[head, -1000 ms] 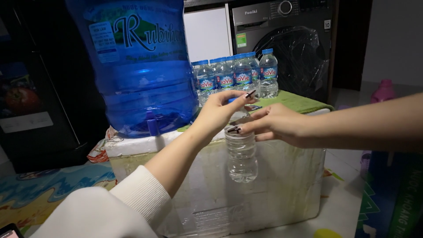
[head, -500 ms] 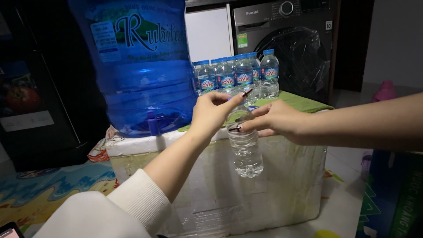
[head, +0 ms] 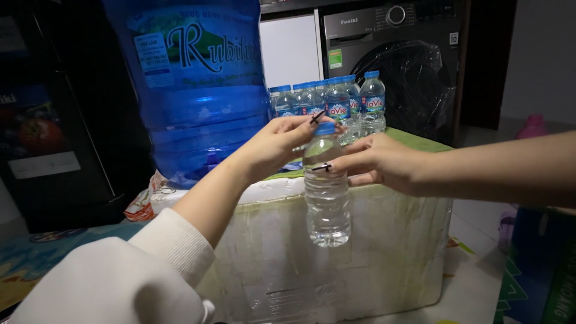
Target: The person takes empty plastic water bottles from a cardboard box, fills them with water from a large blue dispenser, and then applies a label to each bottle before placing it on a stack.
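Holding a small clear bottle by its neck, the right hand has raised it slightly since a moment ago. Left hand fingers now pinch the blue cap (apparently twisting it). At 12 o'clock behind stand at least five small capped bottles; at 10 o'clock, one big blue water jug on the foam box.

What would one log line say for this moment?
left hand: fingers on blue cap | right hand: grips small water bottle | bottle: upright, before foam box
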